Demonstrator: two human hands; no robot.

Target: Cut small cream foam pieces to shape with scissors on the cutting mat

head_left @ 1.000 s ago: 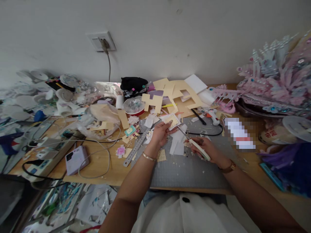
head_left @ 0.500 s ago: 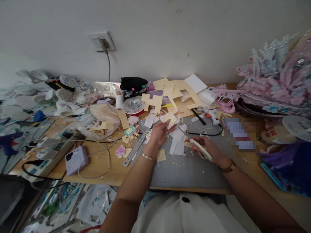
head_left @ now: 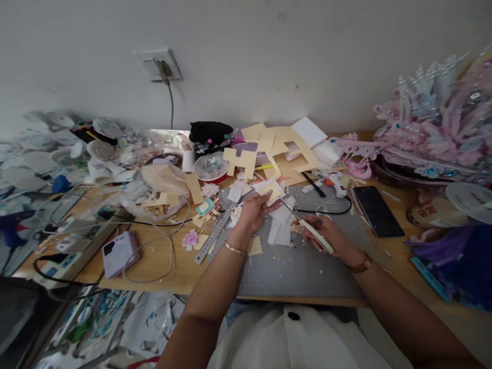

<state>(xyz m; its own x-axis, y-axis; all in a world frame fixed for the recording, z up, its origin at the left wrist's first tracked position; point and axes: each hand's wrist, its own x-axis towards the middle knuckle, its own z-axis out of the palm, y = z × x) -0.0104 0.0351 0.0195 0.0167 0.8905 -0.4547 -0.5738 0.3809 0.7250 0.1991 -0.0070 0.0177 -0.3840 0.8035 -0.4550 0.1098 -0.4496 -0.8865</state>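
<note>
My left hand (head_left: 254, 211) is closed on a white card (head_left: 275, 187) with a cream decorated piece on it, pinched between thumb and fingers. My right hand (head_left: 325, 237) grips white-handled scissors (head_left: 315, 237), their metal blades pointing up and left to the card's lower right edge. Whether the blades touch the card is too small to tell. Beneath the hands, white paper strips (head_left: 281, 225) and small scraps lie on a grey cutting mat (head_left: 292, 277). A patterned cream square (head_left: 254, 246) rests beside my left wrist.
Left of the mat lie a metal ruler (head_left: 215, 233), small coloured pieces (head_left: 205, 207) and a lilac device (head_left: 121, 253) with cables. Cut cream sheets (head_left: 294, 171) and a glue gun (head_left: 336, 185) are behind. A black phone (head_left: 378, 211) and pink headdresses (head_left: 434, 133) stand to the right.
The card in my left hand has tilted slightly and shifted a little right. My right hand and the scissors have barely moved. The phone, blurred over before, now shows a dark screen.
</note>
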